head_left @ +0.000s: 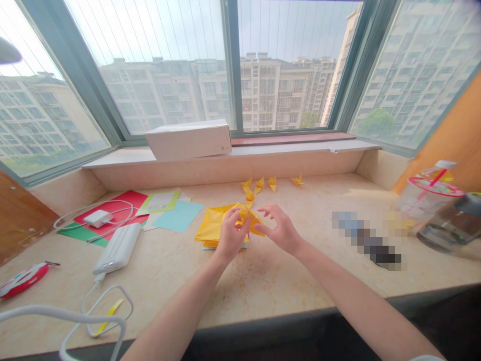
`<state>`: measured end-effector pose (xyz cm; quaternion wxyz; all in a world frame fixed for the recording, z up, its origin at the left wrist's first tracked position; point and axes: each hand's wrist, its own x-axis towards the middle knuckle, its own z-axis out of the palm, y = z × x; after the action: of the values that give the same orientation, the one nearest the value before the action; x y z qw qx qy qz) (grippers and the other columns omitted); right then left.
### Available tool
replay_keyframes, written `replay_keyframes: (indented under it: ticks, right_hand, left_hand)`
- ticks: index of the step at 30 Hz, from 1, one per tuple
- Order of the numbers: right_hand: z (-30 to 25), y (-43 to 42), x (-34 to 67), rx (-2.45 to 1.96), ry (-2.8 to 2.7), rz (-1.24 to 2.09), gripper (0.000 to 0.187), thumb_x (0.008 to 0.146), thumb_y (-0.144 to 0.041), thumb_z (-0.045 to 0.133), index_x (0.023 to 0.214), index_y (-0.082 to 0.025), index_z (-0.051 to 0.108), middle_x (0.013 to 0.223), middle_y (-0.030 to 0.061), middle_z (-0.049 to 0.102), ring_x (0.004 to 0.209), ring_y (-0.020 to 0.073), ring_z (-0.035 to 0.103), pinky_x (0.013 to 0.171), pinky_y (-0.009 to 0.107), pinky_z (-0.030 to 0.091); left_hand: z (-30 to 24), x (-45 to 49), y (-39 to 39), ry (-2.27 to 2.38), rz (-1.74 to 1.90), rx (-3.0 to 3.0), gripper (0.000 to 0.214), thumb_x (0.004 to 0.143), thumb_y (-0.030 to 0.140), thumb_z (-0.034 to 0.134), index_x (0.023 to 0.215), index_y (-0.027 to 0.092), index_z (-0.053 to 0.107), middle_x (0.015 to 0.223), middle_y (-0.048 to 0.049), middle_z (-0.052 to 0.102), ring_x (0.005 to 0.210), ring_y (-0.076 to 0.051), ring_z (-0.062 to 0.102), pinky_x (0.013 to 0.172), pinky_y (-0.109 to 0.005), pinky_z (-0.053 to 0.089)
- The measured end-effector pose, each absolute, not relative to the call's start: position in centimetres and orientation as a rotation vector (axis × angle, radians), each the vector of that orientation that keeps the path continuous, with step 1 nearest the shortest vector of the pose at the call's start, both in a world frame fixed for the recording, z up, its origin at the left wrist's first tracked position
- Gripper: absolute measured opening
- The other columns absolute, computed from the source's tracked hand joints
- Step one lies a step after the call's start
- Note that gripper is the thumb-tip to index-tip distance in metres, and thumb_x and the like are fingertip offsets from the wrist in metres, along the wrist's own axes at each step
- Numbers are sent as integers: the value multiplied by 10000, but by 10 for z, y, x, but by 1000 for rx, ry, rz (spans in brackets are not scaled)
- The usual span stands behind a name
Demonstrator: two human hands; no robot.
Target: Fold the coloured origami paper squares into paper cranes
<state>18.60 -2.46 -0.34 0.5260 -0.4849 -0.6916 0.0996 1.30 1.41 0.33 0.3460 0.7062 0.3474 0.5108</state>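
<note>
A partly visible yellow folded-paper crane [256, 223] is pinched between the thumb and fingers of my left hand [230, 234]. My right hand [282, 229] is just to its right, fingers spread and curved, with the thumb tip at the edge of the crane's wing; whether it presses there I cannot tell. Under and left of my left hand lies a stack of yellow paper [211, 223]. Beyond my hands several finished yellow paper cranes stand on the stone sill, among them one crane [272, 183] and another farther right [298, 180].
Left are coloured paper sheets [180, 215], a white charger [97, 218], a power bank [119, 246] with cables and a red-and-white cutter-like tool [26, 281]. A white box [190, 140] sits on the ledge. On the right stand a lidded cup [423, 203] and a dark-topped container [449, 228].
</note>
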Motion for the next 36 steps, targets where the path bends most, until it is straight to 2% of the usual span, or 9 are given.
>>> replay_keyframes:
  ticks: [2,5,8,11,17,22,27,36]
  right_hand:
    - [-4,-26,184,-1111,-1721,212,320,841,-359,692,1125,-221,638,1031,74,687,913,217,642,850,373,509]
    - [-5,-26,184,-1134,-1745,212,222,903,-301,611,1105,-223,658,970,64,723,856,211,670,825,368,510]
    - [-5,-27,185,-1179,-1726,196,185,919,-287,579,1046,-222,696,965,68,749,870,225,692,835,376,504]
    - [-5,-27,186,-1213,-1667,216,220,939,-283,523,1029,-230,716,1002,68,759,897,233,703,849,379,510]
    - [-6,-25,188,-1218,-1613,388,301,977,-349,445,1120,-225,679,1033,62,751,884,214,706,763,327,541]
    - [-6,-27,184,-1148,-1658,434,248,937,-380,546,1098,-224,652,994,54,728,779,174,680,673,283,534]
    - [-2,-29,183,-1100,-1679,399,224,903,-391,605,1015,-213,682,935,56,725,785,180,664,717,311,535]
    - [1,-28,183,-1160,-1586,559,268,897,-413,591,970,-198,733,895,63,755,798,202,679,738,329,533]
  left_hand:
    - [4,13,13,878,1318,1843,107,832,247,630,898,212,707,1047,-95,604,1026,-237,562,637,-269,568]
    - [5,14,13,830,1300,1849,82,831,260,642,862,206,696,1028,-86,594,973,-218,577,628,-254,563]
    - [6,14,14,834,1302,1843,75,829,244,645,870,210,697,1029,-86,598,984,-220,575,650,-256,556]
    - [7,14,14,826,1309,1826,67,828,227,646,854,218,707,1022,-82,618,1001,-223,571,689,-263,540]
    - [7,14,13,766,1302,1772,68,833,264,656,858,222,703,1035,-70,628,992,-214,573,720,-264,516]
    - [6,12,15,834,1312,1793,85,835,250,637,774,195,660,871,-40,594,864,-187,559,679,-247,485]
    - [2,11,20,867,1337,1677,30,799,213,647,779,192,650,818,-14,589,784,-166,564,697,-251,464]
    - [9,13,16,750,1354,1750,49,814,236,668,775,206,673,899,-39,614,903,-193,567,753,-271,480]
